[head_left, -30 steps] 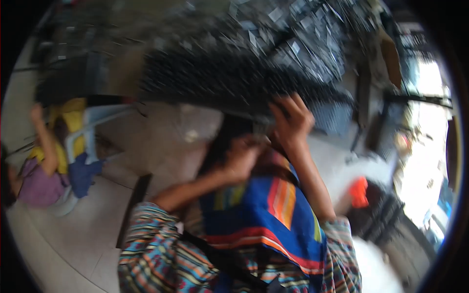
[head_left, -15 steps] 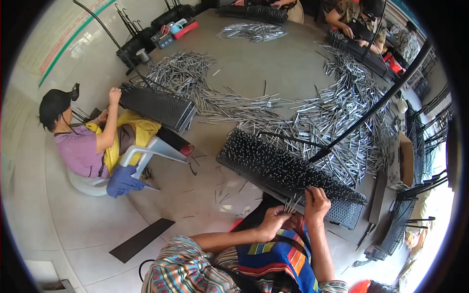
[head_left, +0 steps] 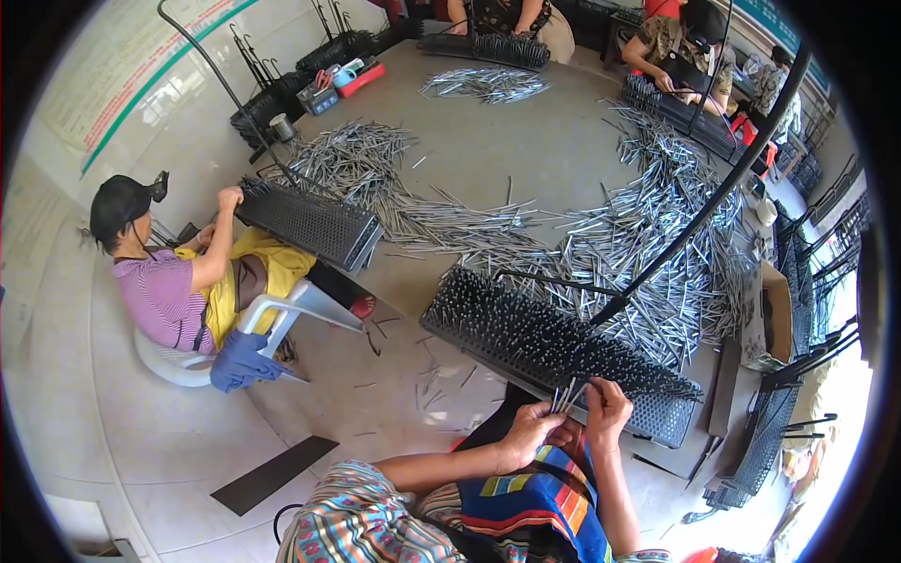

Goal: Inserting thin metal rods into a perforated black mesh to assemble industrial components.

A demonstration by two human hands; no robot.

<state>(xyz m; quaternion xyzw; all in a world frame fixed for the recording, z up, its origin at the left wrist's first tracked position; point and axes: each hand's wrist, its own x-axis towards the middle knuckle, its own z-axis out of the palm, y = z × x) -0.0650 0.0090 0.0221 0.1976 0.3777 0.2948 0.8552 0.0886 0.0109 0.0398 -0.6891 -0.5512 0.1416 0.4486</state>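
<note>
Slim, straight, silvery-grey rods in the left hand

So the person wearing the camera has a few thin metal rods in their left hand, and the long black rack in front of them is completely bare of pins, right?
Not quite: the head view shows the long black rack crowded with dark pins. The left hand does have a few thin metal rods.
</note>
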